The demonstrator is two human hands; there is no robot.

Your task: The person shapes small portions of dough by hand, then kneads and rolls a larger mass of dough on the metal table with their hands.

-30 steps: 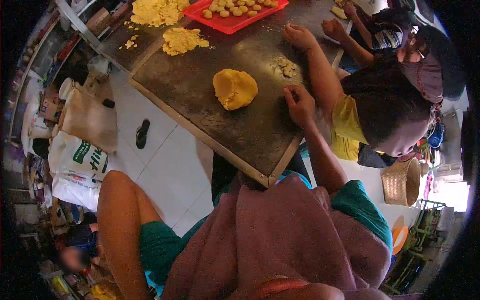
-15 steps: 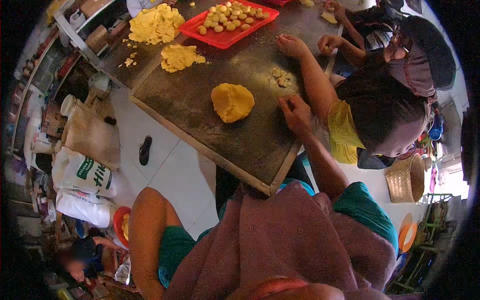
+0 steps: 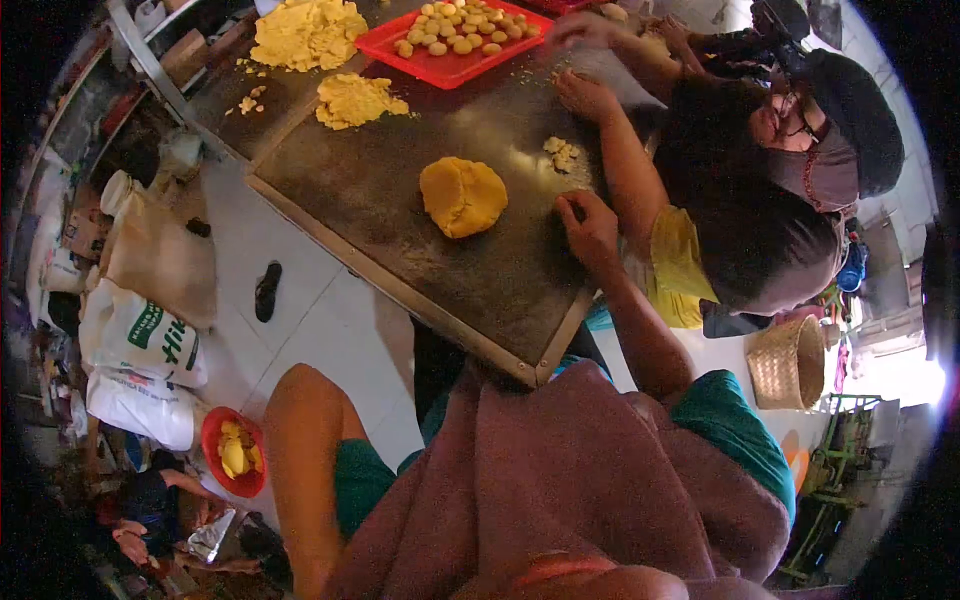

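Observation:
My right hand (image 3: pixel 588 226) rests at the right side of the dark tabletop, fingers curled and pressed together; whatever they hold, if anything, is hidden. A round lump of yellow dough (image 3: pixel 463 198) lies on the table to its left, apart from it. Just above the hand is a small heap of pale dough bits (image 3: pixel 563 155). My left arm is bent at the lower left, and its hand is out of view. Farther up the table are a crumbly piece of yellow dough (image 3: pixel 358 101) and a larger yellow mass (image 3: pixel 308 35).
A red tray (image 3: pixel 452 72) of small dough balls stands at the back. Co-workers sit along the right side; one's hand (image 3: pixel 587 97) is on the table, another's blurred hand (image 3: pixel 580 30) is beside the tray. A red bowl (image 3: pixel 216 462) and white sacks (image 3: pixel 150 335) are at left.
One co-worker's hand has moved from the table's right edge to beside the red tray. My view has shifted slightly, showing more of the red bowl. My right hand stays near the dough bits.

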